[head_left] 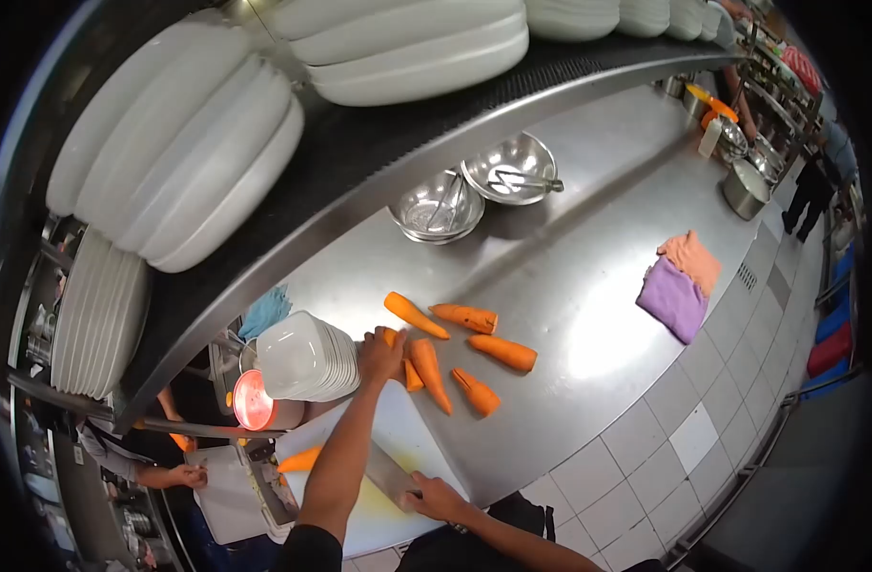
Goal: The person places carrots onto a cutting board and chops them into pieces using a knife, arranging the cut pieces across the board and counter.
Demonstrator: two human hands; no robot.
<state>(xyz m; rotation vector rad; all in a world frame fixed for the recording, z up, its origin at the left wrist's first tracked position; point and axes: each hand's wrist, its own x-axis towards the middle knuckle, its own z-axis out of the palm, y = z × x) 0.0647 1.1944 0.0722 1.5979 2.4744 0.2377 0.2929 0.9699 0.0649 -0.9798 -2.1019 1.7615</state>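
Note:
My left hand [380, 358] reaches across to the far side of the white cutting board [421, 434], its fingers closed around a carrot [390, 337] that shows only in part. Just beyond it, several peeled carrots [428, 374] lie loose on the steel counter. On the board, my right hand [438, 498] grips a knife [390, 474] by the handle, its wide blade lying flat or nearly so. Another carrot [300, 460] rests at the board's left side, partly behind my left forearm.
Stacked square white bowls [293, 357] and a red-lined container [255, 400] stand left of the board. Metal mixing bowls [512, 172] with whisks sit under a shelf [388, 181] of stacked plates. Folded cloths [679, 291] lie right. A co-worker's hand [190, 475] is at left.

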